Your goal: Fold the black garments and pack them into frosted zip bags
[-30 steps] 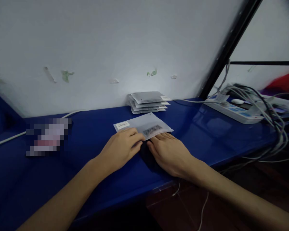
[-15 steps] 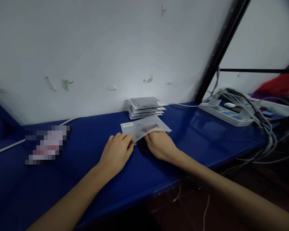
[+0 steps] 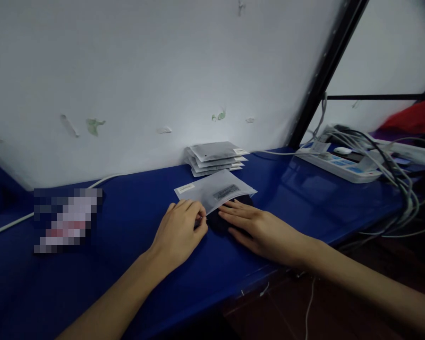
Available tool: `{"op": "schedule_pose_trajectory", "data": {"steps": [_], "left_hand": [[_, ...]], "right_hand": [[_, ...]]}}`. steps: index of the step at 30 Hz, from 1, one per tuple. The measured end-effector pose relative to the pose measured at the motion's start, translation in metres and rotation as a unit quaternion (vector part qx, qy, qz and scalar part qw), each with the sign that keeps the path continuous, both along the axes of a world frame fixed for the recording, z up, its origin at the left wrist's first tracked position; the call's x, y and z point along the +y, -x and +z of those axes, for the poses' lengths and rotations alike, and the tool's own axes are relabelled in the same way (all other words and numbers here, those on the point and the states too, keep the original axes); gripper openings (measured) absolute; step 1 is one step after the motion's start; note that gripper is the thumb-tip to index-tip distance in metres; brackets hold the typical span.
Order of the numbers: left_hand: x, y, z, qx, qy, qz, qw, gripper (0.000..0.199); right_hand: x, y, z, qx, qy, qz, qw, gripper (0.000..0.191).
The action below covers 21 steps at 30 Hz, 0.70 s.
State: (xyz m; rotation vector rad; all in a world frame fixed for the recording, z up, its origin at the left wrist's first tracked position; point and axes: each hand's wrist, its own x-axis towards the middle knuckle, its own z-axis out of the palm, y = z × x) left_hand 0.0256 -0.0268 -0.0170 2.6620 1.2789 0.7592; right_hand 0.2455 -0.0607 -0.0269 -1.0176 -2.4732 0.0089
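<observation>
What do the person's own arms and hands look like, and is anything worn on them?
Both arms are bare as far as the picture shows: no sleeves, gloves, watch or rings appear. The left hand and right hand have slim fingers. The light is dim, so small marks cannot be made out.

Both bare forearms reach forward over the blue table [image 3: 304,189]. The left hand [image 3: 179,231] is loosely curled, knuckles up, its fingertips pinched together just above the tabletop. The right hand [image 3: 258,226] lies flat, palm down, fingers extended leftward and together.
</observation>
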Motion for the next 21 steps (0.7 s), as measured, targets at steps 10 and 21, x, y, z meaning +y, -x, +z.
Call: {"op": "schedule_pose_trajectory", "data": {"steps": [10, 21], "left_hand": [[0.005, 0.003, 0.001, -0.071, 0.05, 0.001, 0.996, 0.009], [0.018, 0.025, 0.014, 0.088, -0.042, 0.133, 0.986, 0.017]], "right_hand": [[0.024, 0.061, 0.006, -0.061, 0.004, -0.141, 0.988, 0.026], [0.027, 0.006, 0.015, 0.108, -0.096, -0.064, 0.987, 0.027]]}}
